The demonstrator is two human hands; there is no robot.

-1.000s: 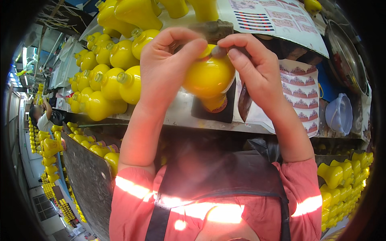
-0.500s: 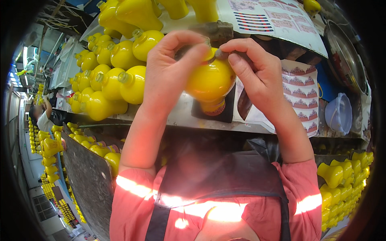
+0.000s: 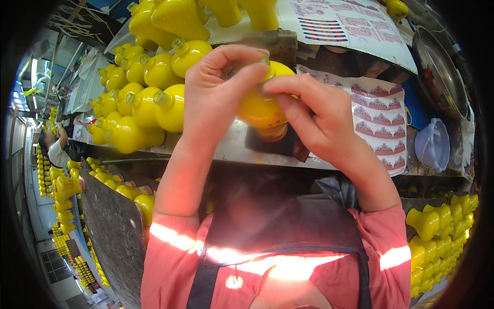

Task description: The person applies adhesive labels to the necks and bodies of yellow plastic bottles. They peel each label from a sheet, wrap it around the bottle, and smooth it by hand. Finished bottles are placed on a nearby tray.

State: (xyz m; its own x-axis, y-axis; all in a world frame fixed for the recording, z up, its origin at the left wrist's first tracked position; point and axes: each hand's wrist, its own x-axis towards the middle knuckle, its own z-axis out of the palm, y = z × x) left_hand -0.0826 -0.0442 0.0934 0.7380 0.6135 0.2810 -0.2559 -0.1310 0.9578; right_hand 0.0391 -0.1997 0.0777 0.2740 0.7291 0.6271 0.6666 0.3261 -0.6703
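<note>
A glossy yellow bottle (image 3: pixel 257 110) with a round body stands over the work table, its narrower foot toward me ringed by a reddish patterned band. My left hand (image 3: pixel 213 90) closes thumb and forefinger on its neck at the top. Against the bottle's shoulder, the fingertips of my right hand (image 3: pixel 319 110) press together; anything between them is hidden. From below my right palm sticks a dark brown flat piece (image 3: pixel 300 151), seemingly held in that hand. Under the bottle's foot lies a dark pad (image 3: pixel 257 143).
Several more yellow bottles (image 3: pixel 158 69) lie in rows to the left. On the right are a sheet of crown-shaped labels (image 3: pixel 382 130), a pale blue bucket (image 3: pixel 432 144) and a large metal pan (image 3: pixel 437 69). Another label sheet (image 3: pixel 355 23) lies farther back. A person (image 3: pixel 57 149) is at far left.
My right hand has moved left and toward me across the bottle's shoulder, the brown piece moving with it. My left hand stays at the neck. Dark lettering now shows on the bottle's lower body.
</note>
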